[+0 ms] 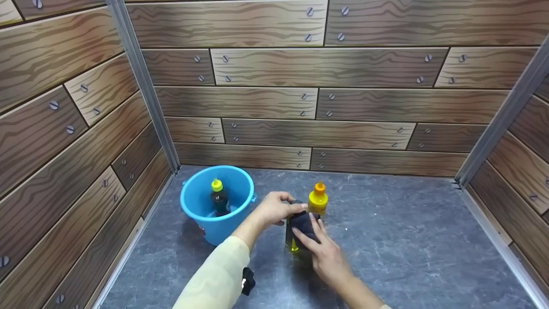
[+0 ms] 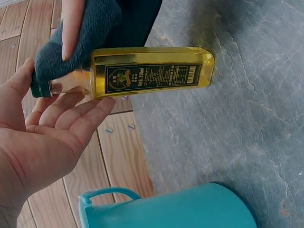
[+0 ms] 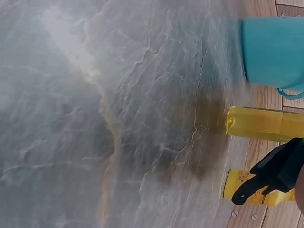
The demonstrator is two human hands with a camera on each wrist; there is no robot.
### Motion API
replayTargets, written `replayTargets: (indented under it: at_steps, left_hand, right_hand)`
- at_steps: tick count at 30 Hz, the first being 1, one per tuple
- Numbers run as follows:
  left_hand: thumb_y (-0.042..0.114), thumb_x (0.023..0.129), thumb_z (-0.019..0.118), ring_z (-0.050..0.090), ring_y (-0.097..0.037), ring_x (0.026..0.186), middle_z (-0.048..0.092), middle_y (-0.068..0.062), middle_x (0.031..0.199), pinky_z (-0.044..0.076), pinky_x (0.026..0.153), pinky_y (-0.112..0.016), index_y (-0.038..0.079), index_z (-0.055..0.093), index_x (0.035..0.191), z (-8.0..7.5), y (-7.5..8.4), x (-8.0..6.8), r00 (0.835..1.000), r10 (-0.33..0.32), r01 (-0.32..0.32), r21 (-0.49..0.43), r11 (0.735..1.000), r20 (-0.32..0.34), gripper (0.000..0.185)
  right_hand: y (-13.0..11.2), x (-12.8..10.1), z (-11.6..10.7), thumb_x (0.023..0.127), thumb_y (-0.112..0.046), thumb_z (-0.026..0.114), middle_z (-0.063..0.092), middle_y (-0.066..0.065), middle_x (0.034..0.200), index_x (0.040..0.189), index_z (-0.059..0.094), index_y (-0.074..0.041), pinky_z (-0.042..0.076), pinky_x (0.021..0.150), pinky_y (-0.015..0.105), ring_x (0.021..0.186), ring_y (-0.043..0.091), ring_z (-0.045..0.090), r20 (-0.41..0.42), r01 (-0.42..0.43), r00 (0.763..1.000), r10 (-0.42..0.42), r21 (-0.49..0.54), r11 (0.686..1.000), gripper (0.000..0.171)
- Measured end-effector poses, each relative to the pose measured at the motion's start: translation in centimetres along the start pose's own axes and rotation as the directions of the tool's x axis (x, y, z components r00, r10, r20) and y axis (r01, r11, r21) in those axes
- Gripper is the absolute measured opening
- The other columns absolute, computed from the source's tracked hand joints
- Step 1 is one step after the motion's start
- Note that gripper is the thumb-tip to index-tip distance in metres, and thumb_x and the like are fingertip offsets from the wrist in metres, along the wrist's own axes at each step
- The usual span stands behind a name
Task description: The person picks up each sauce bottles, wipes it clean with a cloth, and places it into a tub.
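Note:
My left hand (image 1: 276, 210) pinches a cooking oil bottle (image 2: 152, 71) at its dark green cap (image 2: 42, 88), with thumb at the cap and fingers behind the neck. Clear glass, yellow oil and a dark label show in the left wrist view. My right hand (image 1: 328, 255) holds a dark cloth (image 1: 305, 225) against the bottle's neck and upper side, its fingers spread over the cloth. In the right wrist view, the cloth (image 3: 275, 171) hangs beside the bottle. Just behind the hands stands a yellow bottle (image 1: 318, 201) with an orange pointed cap.
To the left, a blue bucket (image 1: 188, 210) contains a dark bottle (image 1: 220, 199) with a yellow-green cap. The grey marbled floor (image 1: 420, 240) meets wood-patterned walls (image 1: 343, 68) at the back and both sides. A black device (image 1: 247, 281) sits at the left sleeve.

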State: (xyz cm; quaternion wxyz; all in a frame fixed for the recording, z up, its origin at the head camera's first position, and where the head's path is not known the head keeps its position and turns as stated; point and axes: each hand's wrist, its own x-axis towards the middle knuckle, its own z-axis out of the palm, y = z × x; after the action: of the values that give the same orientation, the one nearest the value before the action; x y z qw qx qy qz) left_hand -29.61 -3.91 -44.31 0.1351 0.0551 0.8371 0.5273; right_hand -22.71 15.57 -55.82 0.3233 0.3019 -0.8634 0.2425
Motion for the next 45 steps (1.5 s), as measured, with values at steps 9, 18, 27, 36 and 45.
replayTargets:
  at_steps: [9,18,27,36,45]
  left_hand:
    - [0.043,0.095,0.081,0.067,-0.025,0.097,0.070,-0.005,0.109,0.059,0.086,-0.051,0.013,0.074,0.105,-0.1,0.1,-0.2,1.000,-0.002,0.002,-0.021,1.000,0.001,0.032]
    - [0.042,0.095,0.081,0.067,-0.025,0.100,0.070,-0.006,0.111,0.059,0.089,-0.052,0.014,0.074,0.103,-0.4,-0.2,-0.6,1.000,0.005,-0.005,-0.040,0.999,0.002,0.030]
    - [0.043,0.095,0.082,0.065,-0.024,0.099,0.070,-0.006,0.112,0.057,0.093,-0.055,0.013,0.074,0.104,-0.2,-0.2,-0.2,1.000,0.012,-0.011,-0.042,0.999,0.001,0.033]
    - [0.046,0.093,0.082,0.063,-0.024,0.101,0.069,-0.005,0.114,0.057,0.093,-0.053,0.014,0.074,0.105,-0.2,-0.1,-0.2,1.000,0.000,0.000,-0.025,1.000,0.003,0.035]
    - [0.046,0.093,0.082,0.060,-0.023,0.095,0.070,-0.003,0.107,0.057,0.088,-0.052,0.014,0.074,0.105,-0.2,-0.1,-0.1,1.000,0.009,-0.009,0.002,1.000,-0.005,0.035]
  right_hand:
    - [-1.1,1.4,0.4,0.088,0.011,0.074,0.037,0.033,0.162,0.149,0.064,-0.028,0.059,0.089,0.056,0.136,0.051,0.053,0.106,-0.070,0.992,0.068,0.013,0.997,0.072]
    - [-1.5,1.6,1.1,0.087,0.011,0.075,0.034,0.032,0.164,0.149,0.064,-0.027,0.061,0.082,0.052,0.127,0.048,0.061,0.145,-0.108,0.984,0.107,-0.005,0.994,0.073]
    - [-0.9,1.0,2.3,0.077,0.017,0.077,0.039,0.034,0.161,0.144,0.068,-0.023,0.061,0.083,0.051,0.127,0.050,0.060,0.041,-0.063,0.997,0.063,-0.006,0.998,0.078]
    - [-0.5,0.2,3.2,0.075,0.019,0.073,0.035,0.039,0.159,0.142,0.070,-0.023,0.060,0.086,0.054,0.133,0.057,0.053,0.002,-0.050,0.999,0.050,-0.025,0.998,0.079]
    - [-0.5,-0.4,3.7,0.075,0.020,0.073,0.035,0.040,0.158,0.142,0.070,-0.024,0.061,0.082,0.056,0.131,0.060,0.052,-0.024,-0.050,0.998,0.050,-0.016,0.999,0.081]
